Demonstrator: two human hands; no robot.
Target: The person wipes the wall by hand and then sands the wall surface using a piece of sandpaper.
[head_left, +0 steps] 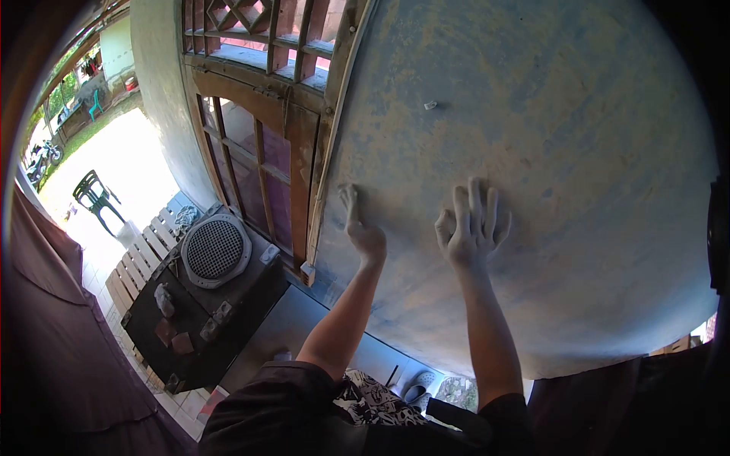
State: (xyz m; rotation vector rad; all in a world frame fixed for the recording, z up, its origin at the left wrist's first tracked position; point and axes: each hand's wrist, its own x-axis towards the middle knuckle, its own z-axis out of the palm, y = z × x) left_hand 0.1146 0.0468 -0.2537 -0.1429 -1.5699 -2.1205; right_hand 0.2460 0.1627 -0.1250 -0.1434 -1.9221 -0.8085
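Both of my hands are coated in pale dust and reach up to a blue-grey, patchy wall (547,251). My left hand (359,220) is at the wall's left side, close to the wooden window frame (319,152). Seen edge-on, its fingers are bent and pressed together, and whatever may be under them is hidden. Farther right, my right hand (471,224) lies against the wall with its fingers spread and pointing up. Nothing shows in it. A small pale fixture (430,105) sticks out of the wall above both hands.
Below the window stands a dark speaker cabinet (258,323) bearing a round grille (215,251) and several small blocks. Beside it is a slatted wooden pallet (133,270). A green plastic chair (96,199) stands outside. Clog shoes (420,385) lie on the floor below me.
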